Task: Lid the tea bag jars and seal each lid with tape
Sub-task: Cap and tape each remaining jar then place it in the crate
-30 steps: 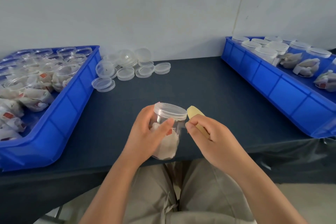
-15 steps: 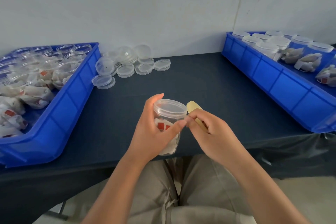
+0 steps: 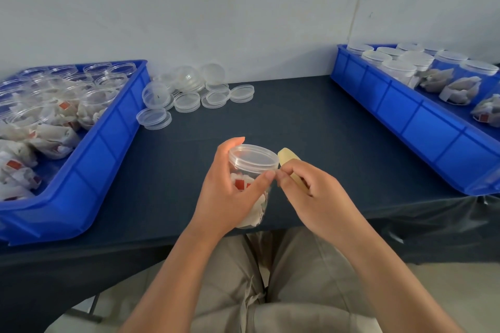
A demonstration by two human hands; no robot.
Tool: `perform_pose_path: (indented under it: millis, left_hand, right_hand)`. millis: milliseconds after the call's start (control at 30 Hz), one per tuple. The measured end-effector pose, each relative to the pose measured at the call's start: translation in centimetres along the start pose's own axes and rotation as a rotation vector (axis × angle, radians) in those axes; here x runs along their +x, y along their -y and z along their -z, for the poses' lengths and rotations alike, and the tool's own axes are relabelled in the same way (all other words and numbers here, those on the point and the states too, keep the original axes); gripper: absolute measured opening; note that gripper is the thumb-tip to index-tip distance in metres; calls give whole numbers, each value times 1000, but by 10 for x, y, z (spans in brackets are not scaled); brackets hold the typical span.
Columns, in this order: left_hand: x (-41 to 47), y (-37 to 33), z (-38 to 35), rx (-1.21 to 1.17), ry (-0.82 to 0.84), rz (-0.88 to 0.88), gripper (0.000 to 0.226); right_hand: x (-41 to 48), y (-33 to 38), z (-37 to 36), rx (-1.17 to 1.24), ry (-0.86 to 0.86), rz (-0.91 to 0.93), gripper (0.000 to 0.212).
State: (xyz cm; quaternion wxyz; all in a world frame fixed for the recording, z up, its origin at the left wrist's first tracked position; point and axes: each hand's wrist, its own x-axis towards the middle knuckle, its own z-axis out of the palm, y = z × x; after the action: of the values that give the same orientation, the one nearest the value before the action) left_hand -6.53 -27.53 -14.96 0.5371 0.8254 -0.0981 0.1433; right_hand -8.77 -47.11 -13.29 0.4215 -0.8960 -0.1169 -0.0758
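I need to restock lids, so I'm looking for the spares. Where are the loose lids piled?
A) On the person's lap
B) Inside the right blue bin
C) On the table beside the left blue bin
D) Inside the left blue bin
C: the loose lids lie on the dark table, just outside the wall of the left blue bin and close to the back wall.

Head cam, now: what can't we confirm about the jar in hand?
- Tape at the lid rim: head view, not discernible where left hand and right hand pinch together.
- Yellowish object: head view, right hand's fingers hide most; identity unclear.
- Jar contents: left hand covers most of the wall.
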Motion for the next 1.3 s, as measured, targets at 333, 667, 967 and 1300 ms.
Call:
perform_pose_path:
  millis: [333, 667, 967, 1300]
  left_hand:
    - [0, 1, 17, -250, 109, 133, 63]
    - [-9, 2, 45, -726, 315, 448, 77]
    - [-11, 6, 35, -1028, 484, 516, 83]
    - [0, 16, 26, -800, 373, 370, 70]
  right_hand:
    - [0, 1, 23, -149, 175, 115, 31]
    - [2, -9, 50, -138, 246, 60, 46]
    - [4, -11, 35, -124, 190, 52, 44]
    - [2, -5, 26, -90, 161, 73, 43]
